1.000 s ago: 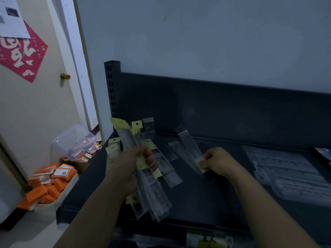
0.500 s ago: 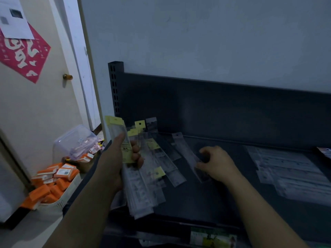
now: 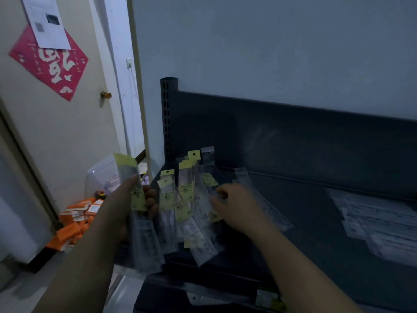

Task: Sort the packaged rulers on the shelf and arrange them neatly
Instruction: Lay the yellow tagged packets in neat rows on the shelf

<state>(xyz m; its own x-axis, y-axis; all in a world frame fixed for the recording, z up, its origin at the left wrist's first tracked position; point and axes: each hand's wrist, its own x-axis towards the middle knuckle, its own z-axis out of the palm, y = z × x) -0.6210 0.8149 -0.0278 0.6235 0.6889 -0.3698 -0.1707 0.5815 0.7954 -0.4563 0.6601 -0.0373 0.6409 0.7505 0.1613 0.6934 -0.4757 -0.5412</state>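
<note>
Left hand [image 3: 123,211] is wrapped round a bundle of long clear plastic ruler sleeves with yellow card tops [image 3: 144,236], held at the dark metal shelf's [image 3: 304,211] front-left corner. Same crinkly loose packs [image 3: 187,199] are fanned across its left end. Right hand [image 3: 234,208] curls onto them, but it's too blurry to tell if it's gripping one.

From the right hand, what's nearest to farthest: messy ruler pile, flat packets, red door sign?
1. Messy ruler pile, beside the right hand fingers.
2. Flat packets, on the shelf, right side.
3. Red door sign, far upper left.
</note>
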